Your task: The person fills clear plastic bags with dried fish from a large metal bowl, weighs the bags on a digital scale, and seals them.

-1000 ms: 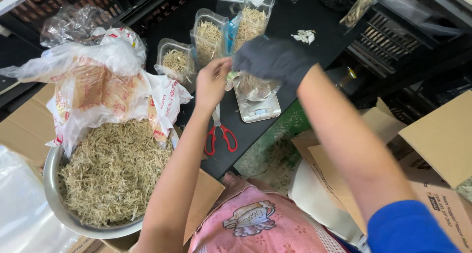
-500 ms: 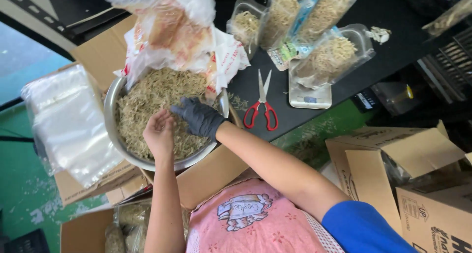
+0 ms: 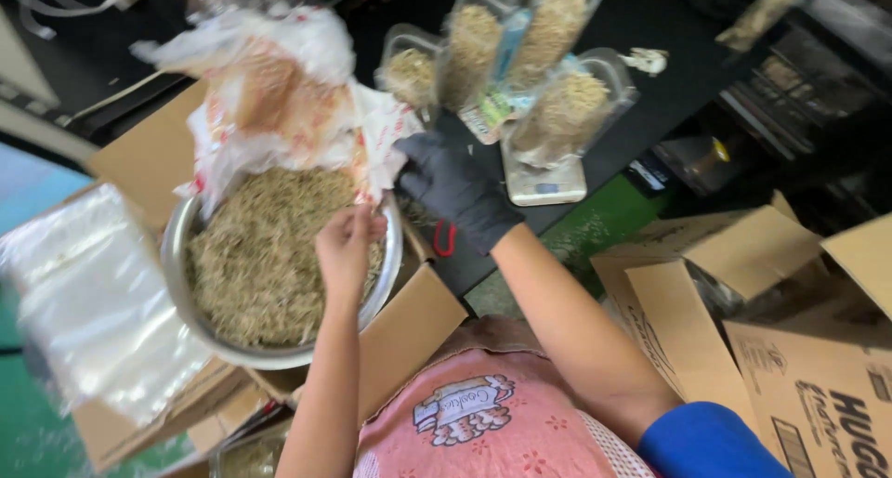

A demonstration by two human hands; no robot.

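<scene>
While we lean over the bowl [image 3: 182, 255] of dried shreds [image 3: 260, 255] | gloved right hand [image 3: 455, 188] hangs above the rim, fingers loosely apart | bare left hand [image 3: 346, 244] over the shreds, fingertips pinched together | pouch [image 3: 562, 116] on scale [image 3: 544, 185]

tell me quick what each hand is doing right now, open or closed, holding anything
Left hand: bare, fingers pinched together over the dried strands in the metal bowl.
Right hand: black glove, lifted beside the bowl; cannot tell whether it holds anything.
</scene>
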